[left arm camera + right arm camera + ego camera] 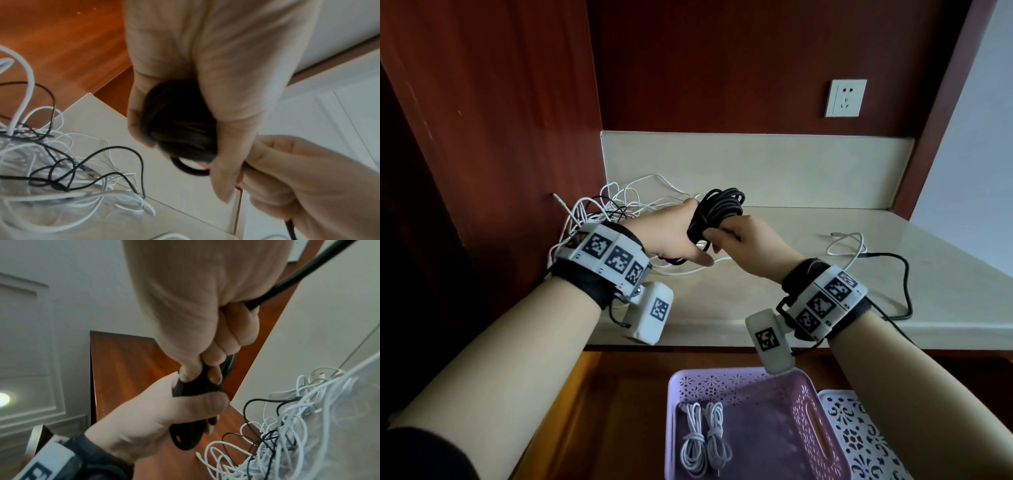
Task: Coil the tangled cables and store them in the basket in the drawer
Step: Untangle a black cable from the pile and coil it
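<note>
Both my hands meet over the beige stone counter (808, 274): my left hand (667, 236) grips the coiled black cable (717, 209), my right hand (748, 241) pinches its loose strand. White tangled cables (619, 205) crowd the counter's left corner, and the lilac perforated plastic basket (811, 421) sits in the open wooden drawer (592, 411) below its front edge.

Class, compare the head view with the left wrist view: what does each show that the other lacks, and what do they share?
Only the head view shows the purple basket in the open drawer, two coiled white cables lying in it, a white basket beside it, and the wall socket.

Only the left wrist view shows the left hand's palm side, fingers curled round the black cable coil.

Both show the right hand pinching that cable, the tangled cables and the counter.
</note>
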